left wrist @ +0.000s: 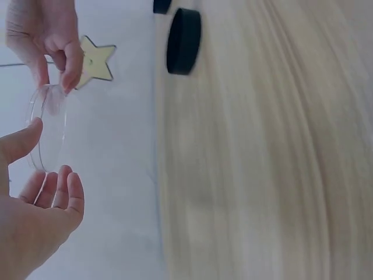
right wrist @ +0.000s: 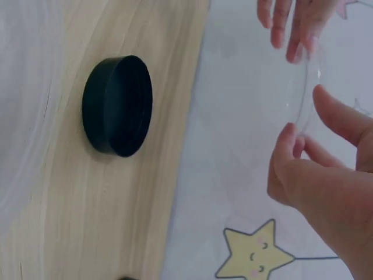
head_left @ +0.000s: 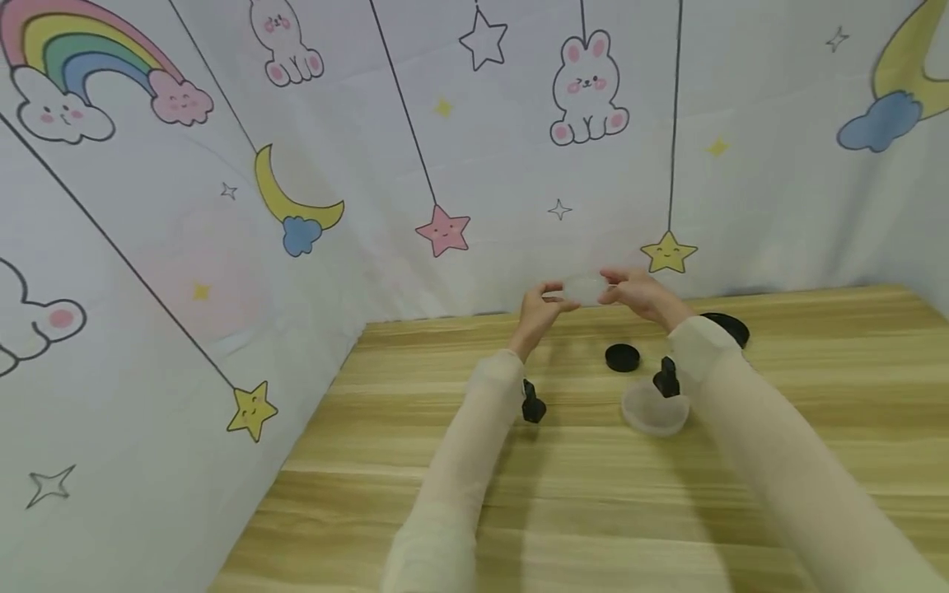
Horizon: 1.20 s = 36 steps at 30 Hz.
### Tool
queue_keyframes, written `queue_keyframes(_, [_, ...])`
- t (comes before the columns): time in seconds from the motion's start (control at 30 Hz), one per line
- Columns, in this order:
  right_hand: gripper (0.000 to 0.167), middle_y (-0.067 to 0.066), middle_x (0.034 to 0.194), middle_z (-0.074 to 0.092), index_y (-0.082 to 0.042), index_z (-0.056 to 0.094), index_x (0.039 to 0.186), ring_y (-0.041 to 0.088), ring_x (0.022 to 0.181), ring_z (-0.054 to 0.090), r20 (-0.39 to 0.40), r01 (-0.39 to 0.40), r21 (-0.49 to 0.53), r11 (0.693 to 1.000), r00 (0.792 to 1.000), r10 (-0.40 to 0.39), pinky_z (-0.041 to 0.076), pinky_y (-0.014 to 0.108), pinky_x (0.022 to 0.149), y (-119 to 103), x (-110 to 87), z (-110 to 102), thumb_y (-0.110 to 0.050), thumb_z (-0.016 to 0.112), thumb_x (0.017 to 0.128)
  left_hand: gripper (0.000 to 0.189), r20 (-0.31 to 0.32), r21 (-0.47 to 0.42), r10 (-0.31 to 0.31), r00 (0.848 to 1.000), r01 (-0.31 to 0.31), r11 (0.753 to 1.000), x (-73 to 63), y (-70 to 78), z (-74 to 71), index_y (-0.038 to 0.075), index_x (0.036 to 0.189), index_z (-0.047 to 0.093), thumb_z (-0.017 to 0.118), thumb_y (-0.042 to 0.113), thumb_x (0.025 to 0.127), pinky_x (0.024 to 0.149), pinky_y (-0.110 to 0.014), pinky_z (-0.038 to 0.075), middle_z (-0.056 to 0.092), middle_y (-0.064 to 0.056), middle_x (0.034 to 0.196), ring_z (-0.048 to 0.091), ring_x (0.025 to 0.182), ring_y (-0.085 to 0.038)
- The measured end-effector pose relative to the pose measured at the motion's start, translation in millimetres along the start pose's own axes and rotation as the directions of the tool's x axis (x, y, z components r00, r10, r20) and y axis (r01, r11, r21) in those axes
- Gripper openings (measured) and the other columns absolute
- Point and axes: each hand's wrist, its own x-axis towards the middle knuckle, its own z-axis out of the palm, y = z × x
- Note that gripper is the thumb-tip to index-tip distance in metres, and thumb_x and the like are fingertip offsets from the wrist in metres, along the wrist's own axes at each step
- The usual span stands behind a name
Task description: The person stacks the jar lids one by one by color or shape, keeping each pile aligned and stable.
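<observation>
A clear, shallow round petri dish (head_left: 586, 289) is held up between both hands, above the far edge of the table. My left hand (head_left: 539, 317) grips its left side; in the left wrist view the thumb lies on the face and the fingertips (left wrist: 64, 181) are at the lower rim. On the opposite side my right hand (head_left: 641, 295) pinches the rim between thumb and fingers, also seen in the right wrist view. The see-through dish (left wrist: 53, 125) stands tilted up on edge there, showing a double rim.
On the wooden table (head_left: 415, 412) lies a small black round cap (head_left: 622, 357), open side showing in the right wrist view. A translucent round bowl (head_left: 656, 409) stands nearer, below the right wrist. Behind the right sleeve is a larger black disc (head_left: 730, 329). A patterned curtain (head_left: 504, 165) hangs behind.
</observation>
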Motion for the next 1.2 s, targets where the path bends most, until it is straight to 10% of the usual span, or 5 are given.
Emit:
queue_keyframes(0.53, [0.077, 0.031, 0.159, 0.018, -0.002, 0.02, 0.159, 0.045, 0.143, 0.02, 0.052, 0.058, -0.121, 0.991, 0.997, -0.052, 0.021, 0.061, 0.115, 8, -59.2, -16, -0.014, 0.065, 0.098, 0.064, 0.177, -0.069, -0.002, 0.984, 0.015, 0.997, -35.0, 18.9, 15.8, 0.004, 0.145, 0.047, 0.076, 0.003, 0.088, 0.098, -0.043, 0.05, 0.054, -0.016, 0.137, 0.063, 0.109, -0.024])
queue_keyframes(0.77, [0.078, 0.034, 0.159, 0.015, 0.005, 0.018, 0.157, 0.05, 0.144, 0.017, 0.106, 0.085, -0.118, 0.989, 0.992, -0.073, 0.018, 0.065, 0.113, 17, -85.7, -21, -0.015, 0.065, 0.097, 0.064, 0.297, -0.045, -0.023, 0.954, 0.038, 0.998, -52.9, 25.6, 23.4, 0.007, 0.147, 0.051, 0.075, 0.001, 0.087, 0.098, -0.034, 0.048, 0.057, -0.013, 0.134, 0.063, 0.086, -0.013])
queue_keyframes(1.2, [0.076, 0.035, 0.152, 0.029, 0.008, 0.026, 0.153, 0.048, 0.134, 0.031, 0.14, 0.104, -0.195, 0.975, 0.987, -0.077, 0.032, 0.065, 0.105, 43, -117.9, -19, -0.014, 0.069, 0.095, 0.067, 0.328, -0.082, -0.181, 0.927, 0.219, 0.972, -83.1, 14.6, 47.3, 0.005, 0.14, 0.05, 0.079, -0.003, 0.081, 0.091, -0.033, 0.049, 0.052, -0.009, 0.128, 0.055, 0.094, -0.013])
